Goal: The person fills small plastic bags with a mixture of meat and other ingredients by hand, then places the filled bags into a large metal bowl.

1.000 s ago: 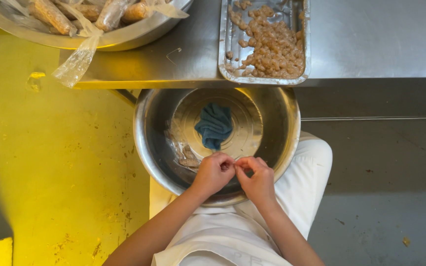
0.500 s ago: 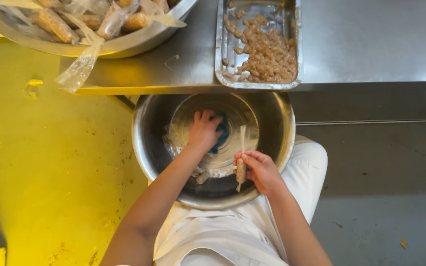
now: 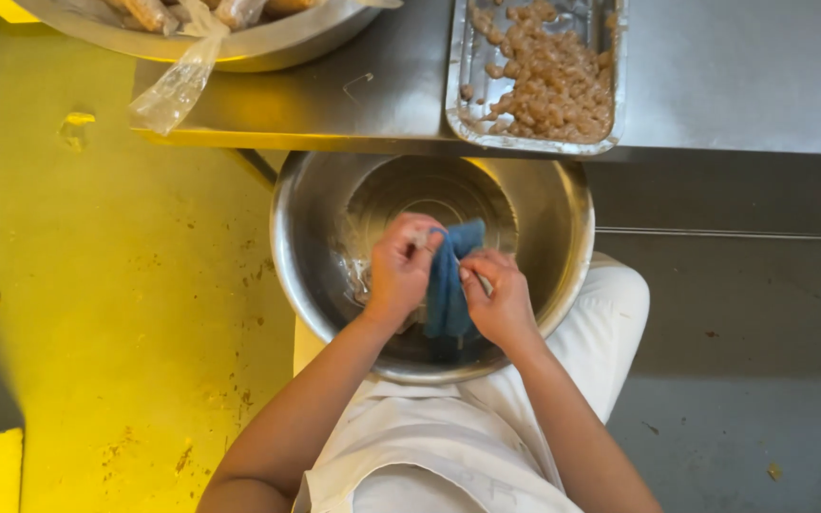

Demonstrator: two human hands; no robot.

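Steel desk [image 3: 743, 85] runs across the top of the head view, yellow floor [image 3: 97, 313] to the left, grey floor [image 3: 743, 380] to the right. Big round steel bowl [image 3: 563, 209] sits below the desk edge, on or just over the person's lap; white clothing [image 3: 448, 456] fills the bottom centre.

Left hand [image 3: 399, 271] is over the bowl's middle, fingers [image 3: 420, 239] pinched together on the top edge of a blue cloth [image 3: 448, 285]. Cloth hangs down between both hands, inside the bowl's outline, lower end near the bowl's near wall. Right hand [image 3: 501, 299] is just beside the left, touching the cloth's right edge; its fingers [image 3: 472, 271] are closed, thumb and forefinger meeting against the cloth, with a small pale item at the tips, too small to identify. Whether the right hand grips the cloth or only presses on it: cannot tell.

On the desk, straight above the bowl: rectangular foil tray [image 3: 458, 85] filled with small pale tan pieces [image 3: 548, 81]. Top left: a second wide steel bowl [image 3: 268, 43], partly cut off by the frame, holding wrapped brownish rolls [image 3: 149, 11]. Clear plastic wrap [image 3: 178, 85] trails from it over the rim and down onto the desk edge. Bits of clear film cling to the lap bowl's left inner wall [image 3: 358, 275].
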